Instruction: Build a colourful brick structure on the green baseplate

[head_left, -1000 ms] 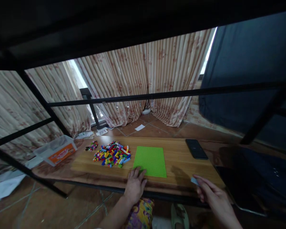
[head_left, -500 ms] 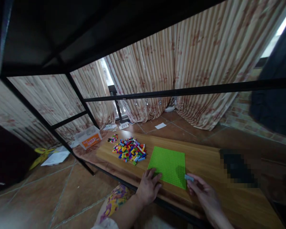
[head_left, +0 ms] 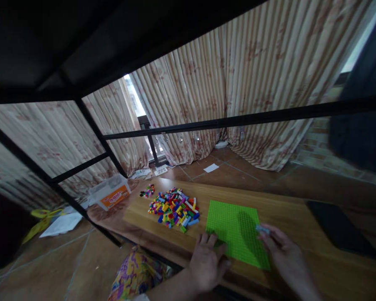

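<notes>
A bright green studded baseplate (head_left: 233, 228) lies flat on the wooden board. My left hand (head_left: 207, 261) rests at its near left corner, fingers spread and touching the edge, with nothing held. Over the plate's right edge, my right hand (head_left: 280, 248) pinches a small light-blue brick (head_left: 262, 229) between thumb and fingers. The brick's shadow and the hand's fall across the studs. Left of the plate spreads a pile of mixed coloured bricks (head_left: 175, 209).
A smaller heap of tiny pieces (head_left: 148, 191) sits beyond the pile. At the far left stands a clear box with an orange label (head_left: 114, 196). To the right lies a dark flat device (head_left: 340, 228). A black metal bar (head_left: 225, 122) crosses above the board.
The camera view has shifted, so the board appears lower and nearer. My right hand, still pinching the light-blue brick, has moved slightly inward over the plate's right edge. My left hand stays at the near corner.
</notes>
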{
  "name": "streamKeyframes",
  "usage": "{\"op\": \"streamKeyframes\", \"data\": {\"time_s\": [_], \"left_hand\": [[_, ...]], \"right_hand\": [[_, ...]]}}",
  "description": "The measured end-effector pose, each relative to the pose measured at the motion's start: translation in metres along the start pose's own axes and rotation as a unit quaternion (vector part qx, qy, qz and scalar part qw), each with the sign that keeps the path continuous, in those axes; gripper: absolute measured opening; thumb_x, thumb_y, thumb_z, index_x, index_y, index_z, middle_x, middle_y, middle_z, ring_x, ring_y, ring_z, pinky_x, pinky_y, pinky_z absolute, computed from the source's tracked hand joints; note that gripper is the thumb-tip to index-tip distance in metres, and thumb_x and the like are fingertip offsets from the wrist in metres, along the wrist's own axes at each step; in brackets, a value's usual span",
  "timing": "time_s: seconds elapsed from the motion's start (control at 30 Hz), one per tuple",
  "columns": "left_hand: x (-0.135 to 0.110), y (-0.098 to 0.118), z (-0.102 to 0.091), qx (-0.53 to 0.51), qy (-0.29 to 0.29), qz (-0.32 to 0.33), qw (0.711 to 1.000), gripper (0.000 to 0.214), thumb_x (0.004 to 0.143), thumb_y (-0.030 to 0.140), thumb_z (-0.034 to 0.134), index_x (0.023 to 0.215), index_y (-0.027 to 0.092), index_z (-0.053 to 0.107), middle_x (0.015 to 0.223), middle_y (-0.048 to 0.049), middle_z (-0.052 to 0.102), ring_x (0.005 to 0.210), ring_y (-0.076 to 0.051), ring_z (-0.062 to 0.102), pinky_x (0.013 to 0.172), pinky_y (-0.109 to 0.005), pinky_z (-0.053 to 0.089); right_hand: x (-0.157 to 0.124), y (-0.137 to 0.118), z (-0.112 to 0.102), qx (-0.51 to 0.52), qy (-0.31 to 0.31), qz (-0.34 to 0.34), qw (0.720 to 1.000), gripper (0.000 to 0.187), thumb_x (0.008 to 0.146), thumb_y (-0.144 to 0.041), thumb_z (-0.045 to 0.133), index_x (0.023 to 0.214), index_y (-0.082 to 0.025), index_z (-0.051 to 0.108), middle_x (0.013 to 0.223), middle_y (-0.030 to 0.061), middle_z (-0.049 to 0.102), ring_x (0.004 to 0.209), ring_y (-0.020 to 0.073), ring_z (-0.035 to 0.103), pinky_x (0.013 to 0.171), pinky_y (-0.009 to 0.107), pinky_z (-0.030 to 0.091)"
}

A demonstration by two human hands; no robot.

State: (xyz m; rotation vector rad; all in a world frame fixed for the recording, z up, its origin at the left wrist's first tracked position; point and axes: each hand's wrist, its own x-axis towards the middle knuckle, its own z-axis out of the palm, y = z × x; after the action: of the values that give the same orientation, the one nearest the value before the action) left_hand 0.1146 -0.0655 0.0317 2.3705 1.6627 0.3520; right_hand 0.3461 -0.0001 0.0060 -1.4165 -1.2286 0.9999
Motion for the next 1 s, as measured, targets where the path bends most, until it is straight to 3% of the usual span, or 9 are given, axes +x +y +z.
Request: {"op": "streamKeyframes", "data": {"time_s": [0.1, 0.23, 0.4, 0.53, 0.7, 0.87, 1.0], "left_hand": [[0.016, -0.014, -0.004, -0.016, -0.014, 0.034, 0.999, 0.032, 0.088, 0.047, 0.051, 0.111, 0.029, 0.063, 0.114, -0.0057, 0.057, 0.106, -0.026, 0.049, 0.098, -0.050, 0.037], [0.038, -0.033, -0.007, -0.067, -0.040, 0.086, 0.993, 0.016, 0.087, 0.029, 0.054, 0.094, 0.021, 0.066, 0.101, -0.0050, 0.059, 0.101, -0.022, 0.051, 0.095, -0.039, 0.043], [0.051, -0.051, -0.010, -0.097, -0.033, 0.112, 0.988, 0.037, 0.082, 0.027, 0.059, 0.119, 0.020, 0.057, 0.125, -0.0077, 0.052, 0.114, -0.025, 0.045, 0.102, -0.041, 0.040], [0.057, -0.054, -0.007, -0.079, -0.043, 0.111, 0.990, 0.033, 0.083, 0.025, 0.056, 0.116, 0.022, 0.057, 0.127, -0.0068, 0.050, 0.114, -0.027, 0.044, 0.099, -0.045, 0.041], [0.065, -0.052, -0.006, -0.079, -0.061, 0.106, 0.989, 0.030, 0.080, 0.017, 0.054, 0.109, 0.022, 0.058, 0.119, -0.0055, 0.053, 0.108, -0.025, 0.046, 0.097, -0.043, 0.041], [0.068, -0.055, -0.010, -0.109, -0.058, 0.086, 0.989, 0.027, 0.076, 0.011, 0.051, 0.099, 0.022, 0.059, 0.110, -0.0046, 0.054, 0.104, -0.023, 0.046, 0.096, -0.040, 0.040], [0.070, -0.056, -0.010, -0.122, -0.055, 0.082, 0.988, 0.028, 0.072, 0.010, 0.052, 0.097, 0.021, 0.059, 0.106, -0.0048, 0.054, 0.100, -0.023, 0.046, 0.092, -0.039, 0.042]], "right_hand": [[-0.005, 0.013, 0.004, -0.019, 0.032, 0.021, 0.999, 0.044, 0.075, -0.053, 0.061, 0.104, -0.020, 0.062, 0.084, 0.0072, 0.074, 0.078, 0.0228, 0.069, 0.070, 0.033, 0.054], [-0.004, 0.008, 0.031, -0.048, 0.024, -0.003, 0.999, 0.037, 0.080, -0.051, 0.056, 0.100, -0.021, 0.061, 0.090, 0.0067, 0.073, 0.084, 0.0222, 0.068, 0.074, 0.033, 0.053], [0.026, -0.020, 0.067, -0.169, -0.002, -0.085, 0.982, 0.030, 0.081, -0.044, 0.056, 0.099, -0.022, 0.067, 0.100, 0.0067, 0.071, 0.090, 0.0218, 0.065, 0.082, 0.036, 0.049], [0.042, -0.016, 0.082, -0.165, -0.020, -0.085, 0.982, 0.029, 0.082, -0.039, 0.055, 0.099, -0.020, 0.068, 0.098, 0.0075, 0.071, 0.088, 0.0215, 0.065, 0.082, 0.037, 0.049], [0.042, -0.005, 0.089, -0.184, -0.034, -0.084, 0.979, 0.027, 0.084, -0.035, 0.054, 0.103, -0.021, 0.068, 0.101, 0.0073, 0.070, 0.094, 0.0218, 0.064, 0.086, 0.038, 0.049], [0.046, -0.009, 0.083, -0.303, -0.056, -0.142, 0.941, 0.021, 0.085, -0.031, 0.056, 0.099, -0.025, 0.071, 0.097, 0.0053, 0.067, 0.095, 0.0226, 0.059, 0.087, 0.040, 0.046], [0.049, -0.007, 0.079, -0.329, -0.066, -0.159, 0.928, 0.023, 0.084, -0.028, 0.057, 0.103, -0.026, 0.070, 0.102, 0.0053, 0.063, 0.098, 0.0226, 0.057, 0.089, 0.039, 0.045]]}}
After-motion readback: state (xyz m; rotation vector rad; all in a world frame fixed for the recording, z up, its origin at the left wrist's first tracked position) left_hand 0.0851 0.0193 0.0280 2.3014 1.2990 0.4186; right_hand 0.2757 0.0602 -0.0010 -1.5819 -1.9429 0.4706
